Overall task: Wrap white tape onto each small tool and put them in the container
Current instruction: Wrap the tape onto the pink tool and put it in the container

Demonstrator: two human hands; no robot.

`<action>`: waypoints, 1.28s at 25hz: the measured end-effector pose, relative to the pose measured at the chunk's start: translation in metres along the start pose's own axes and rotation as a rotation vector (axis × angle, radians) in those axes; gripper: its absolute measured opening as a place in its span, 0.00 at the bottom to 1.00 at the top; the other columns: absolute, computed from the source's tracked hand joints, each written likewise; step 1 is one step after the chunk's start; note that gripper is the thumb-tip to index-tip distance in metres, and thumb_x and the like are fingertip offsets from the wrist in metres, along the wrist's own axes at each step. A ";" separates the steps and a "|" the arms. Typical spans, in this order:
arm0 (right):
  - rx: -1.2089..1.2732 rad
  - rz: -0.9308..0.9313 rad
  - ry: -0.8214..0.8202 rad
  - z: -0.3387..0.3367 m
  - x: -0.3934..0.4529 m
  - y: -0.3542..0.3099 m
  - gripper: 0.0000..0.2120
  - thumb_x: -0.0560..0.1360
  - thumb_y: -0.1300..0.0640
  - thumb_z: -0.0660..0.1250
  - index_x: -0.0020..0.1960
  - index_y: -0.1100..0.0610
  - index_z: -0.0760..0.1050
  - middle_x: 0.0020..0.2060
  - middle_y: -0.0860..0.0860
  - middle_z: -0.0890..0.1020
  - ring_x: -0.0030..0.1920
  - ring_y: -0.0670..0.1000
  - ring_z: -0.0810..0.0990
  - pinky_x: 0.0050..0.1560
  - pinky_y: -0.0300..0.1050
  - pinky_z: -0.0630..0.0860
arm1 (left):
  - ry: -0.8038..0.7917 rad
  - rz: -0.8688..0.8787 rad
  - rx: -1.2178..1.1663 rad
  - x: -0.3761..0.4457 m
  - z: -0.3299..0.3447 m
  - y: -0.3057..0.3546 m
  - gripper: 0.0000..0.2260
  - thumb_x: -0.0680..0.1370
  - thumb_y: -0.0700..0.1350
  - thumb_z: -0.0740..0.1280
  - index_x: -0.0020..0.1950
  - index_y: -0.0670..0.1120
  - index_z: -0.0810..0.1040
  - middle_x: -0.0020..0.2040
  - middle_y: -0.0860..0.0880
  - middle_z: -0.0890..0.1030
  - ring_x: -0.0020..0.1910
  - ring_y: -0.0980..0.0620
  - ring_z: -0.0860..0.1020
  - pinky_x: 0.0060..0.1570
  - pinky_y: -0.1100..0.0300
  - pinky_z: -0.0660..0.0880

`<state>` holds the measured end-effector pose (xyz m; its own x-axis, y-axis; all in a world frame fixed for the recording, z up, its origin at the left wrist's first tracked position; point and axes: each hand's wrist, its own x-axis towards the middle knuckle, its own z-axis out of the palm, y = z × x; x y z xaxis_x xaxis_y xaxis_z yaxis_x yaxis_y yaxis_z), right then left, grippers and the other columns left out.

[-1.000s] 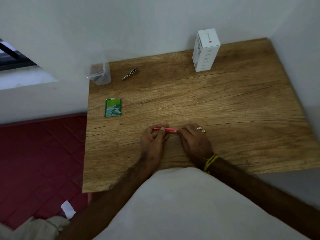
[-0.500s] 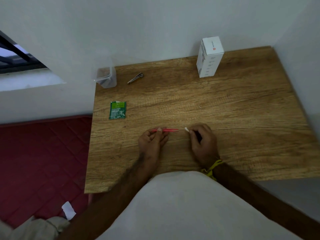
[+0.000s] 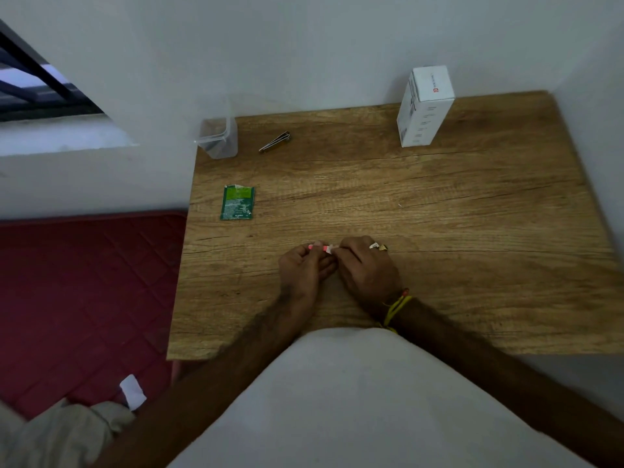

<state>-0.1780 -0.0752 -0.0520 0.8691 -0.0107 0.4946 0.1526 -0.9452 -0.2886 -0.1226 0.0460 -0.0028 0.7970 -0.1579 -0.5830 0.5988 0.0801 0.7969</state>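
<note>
A thin pink tool (image 3: 317,247) lies across my fingertips near the middle of the wooden table (image 3: 439,204). My left hand (image 3: 302,270) pinches its left part. My right hand (image 3: 366,268) pinches a small piece of white tape (image 3: 330,248) against the tool's right end; most of the tool is hidden by my fingers. A clear plastic container (image 3: 217,138) stands at the table's back left corner. A metal tool like tweezers (image 3: 275,142) lies just right of the container.
A white carton (image 3: 424,108) stands upright at the back right by the wall. A green sachet (image 3: 237,202) lies flat on the left side of the table. Left of the table is a red mat (image 3: 84,298) on the floor.
My right hand, apart from the tool half a second ago with the tape piece, has come back left and now presses the tape onto the tool's right end. The left hand kept its hold.
</note>
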 end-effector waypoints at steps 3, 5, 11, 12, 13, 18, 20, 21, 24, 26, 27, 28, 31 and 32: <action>-0.073 -0.029 -0.023 -0.001 -0.006 0.001 0.11 0.80 0.60 0.63 0.56 0.62 0.81 0.47 0.58 0.82 0.43 0.59 0.80 0.42 0.53 0.77 | -0.010 0.004 0.000 0.002 0.000 -0.004 0.09 0.83 0.39 0.63 0.51 0.37 0.81 0.45 0.41 0.86 0.43 0.48 0.86 0.43 0.60 0.83; -0.053 -0.006 -0.024 -0.003 -0.010 0.005 0.12 0.80 0.59 0.61 0.56 0.63 0.81 0.47 0.58 0.82 0.43 0.60 0.81 0.41 0.54 0.78 | -0.010 0.006 -0.001 0.003 0.000 -0.005 0.09 0.83 0.40 0.63 0.50 0.37 0.81 0.45 0.40 0.86 0.45 0.47 0.86 0.44 0.58 0.83; -0.055 0.004 -0.026 0.003 -0.003 0.005 0.13 0.80 0.59 0.61 0.58 0.62 0.80 0.48 0.58 0.82 0.44 0.59 0.80 0.43 0.52 0.77 | -0.007 0.017 -0.002 0.007 -0.001 -0.009 0.09 0.83 0.40 0.62 0.53 0.36 0.81 0.46 0.39 0.86 0.45 0.46 0.86 0.43 0.59 0.83; -0.066 0.002 -0.029 0.003 -0.005 0.007 0.12 0.80 0.59 0.61 0.58 0.62 0.80 0.48 0.57 0.82 0.44 0.59 0.80 0.42 0.52 0.77 | -0.015 0.016 -0.001 0.007 -0.001 -0.009 0.10 0.83 0.40 0.62 0.53 0.37 0.81 0.46 0.39 0.86 0.46 0.46 0.86 0.43 0.59 0.83; -0.068 0.015 -0.025 0.003 -0.005 0.008 0.12 0.80 0.59 0.61 0.57 0.62 0.80 0.48 0.57 0.81 0.43 0.59 0.79 0.41 0.52 0.77 | -0.024 0.014 0.003 0.007 -0.001 -0.009 0.10 0.84 0.40 0.62 0.54 0.37 0.81 0.47 0.39 0.86 0.46 0.46 0.86 0.43 0.59 0.83; -0.064 -0.015 -0.025 0.004 -0.004 0.003 0.12 0.80 0.61 0.63 0.59 0.64 0.80 0.49 0.58 0.82 0.45 0.58 0.79 0.43 0.52 0.76 | -0.025 0.015 0.015 0.007 -0.003 -0.007 0.10 0.84 0.40 0.61 0.51 0.40 0.81 0.45 0.44 0.86 0.46 0.47 0.86 0.42 0.60 0.83; -0.049 0.024 -0.031 0.001 -0.005 0.005 0.12 0.79 0.60 0.63 0.59 0.63 0.80 0.49 0.58 0.82 0.45 0.58 0.80 0.43 0.52 0.77 | -0.038 0.011 0.020 0.007 -0.003 -0.008 0.10 0.84 0.40 0.60 0.52 0.39 0.81 0.46 0.42 0.86 0.47 0.47 0.86 0.44 0.59 0.83; -0.035 0.052 -0.027 0.000 -0.003 0.005 0.12 0.79 0.59 0.62 0.58 0.62 0.80 0.48 0.58 0.82 0.44 0.59 0.80 0.43 0.52 0.78 | -0.042 0.013 0.019 0.007 -0.003 -0.007 0.10 0.84 0.40 0.60 0.53 0.38 0.81 0.47 0.41 0.86 0.47 0.46 0.86 0.45 0.58 0.83; -0.060 -0.005 -0.021 0.001 0.006 -0.002 0.12 0.79 0.59 0.63 0.57 0.63 0.81 0.48 0.57 0.82 0.44 0.58 0.80 0.44 0.51 0.76 | -0.028 0.017 0.029 0.008 -0.004 -0.008 0.12 0.84 0.40 0.59 0.55 0.37 0.81 0.48 0.40 0.86 0.47 0.46 0.86 0.45 0.58 0.83; -0.071 -0.038 -0.013 0.002 0.006 -0.005 0.11 0.78 0.60 0.65 0.57 0.63 0.81 0.48 0.57 0.83 0.45 0.58 0.81 0.45 0.51 0.76 | -0.028 0.011 0.029 0.008 -0.005 -0.008 0.13 0.85 0.41 0.58 0.54 0.39 0.81 0.47 0.40 0.86 0.47 0.47 0.86 0.44 0.58 0.83; -0.061 -0.026 -0.008 0.002 0.008 -0.006 0.11 0.78 0.60 0.66 0.57 0.63 0.81 0.48 0.57 0.83 0.45 0.58 0.81 0.46 0.51 0.77 | -0.032 0.010 0.025 0.007 -0.006 -0.007 0.13 0.85 0.41 0.58 0.53 0.39 0.81 0.47 0.40 0.86 0.46 0.47 0.86 0.43 0.59 0.83; -0.046 -0.010 -0.008 0.002 0.010 -0.007 0.11 0.77 0.61 0.67 0.57 0.63 0.81 0.48 0.58 0.83 0.45 0.59 0.81 0.47 0.52 0.78 | -0.036 0.011 0.020 0.007 -0.006 -0.007 0.13 0.85 0.41 0.57 0.53 0.39 0.81 0.48 0.40 0.85 0.46 0.47 0.86 0.42 0.60 0.82; -0.017 -0.004 -0.039 0.007 0.015 -0.016 0.10 0.78 0.61 0.68 0.57 0.63 0.81 0.48 0.58 0.83 0.44 0.59 0.81 0.44 0.53 0.79 | -0.048 0.023 0.021 0.008 -0.009 -0.008 0.16 0.85 0.42 0.56 0.55 0.36 0.81 0.49 0.38 0.85 0.45 0.48 0.85 0.40 0.60 0.81; -0.008 -0.002 -0.039 0.007 0.015 -0.016 0.10 0.78 0.61 0.67 0.56 0.62 0.81 0.47 0.57 0.83 0.43 0.59 0.81 0.43 0.54 0.79 | -0.053 0.020 0.014 0.008 -0.009 -0.008 0.16 0.86 0.43 0.56 0.55 0.36 0.81 0.49 0.38 0.84 0.45 0.47 0.85 0.39 0.60 0.81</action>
<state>-0.1643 -0.0576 -0.0457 0.8863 0.0040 0.4631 0.1511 -0.9477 -0.2811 -0.1207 0.0532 -0.0153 0.8035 -0.2086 -0.5576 0.5810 0.0704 0.8109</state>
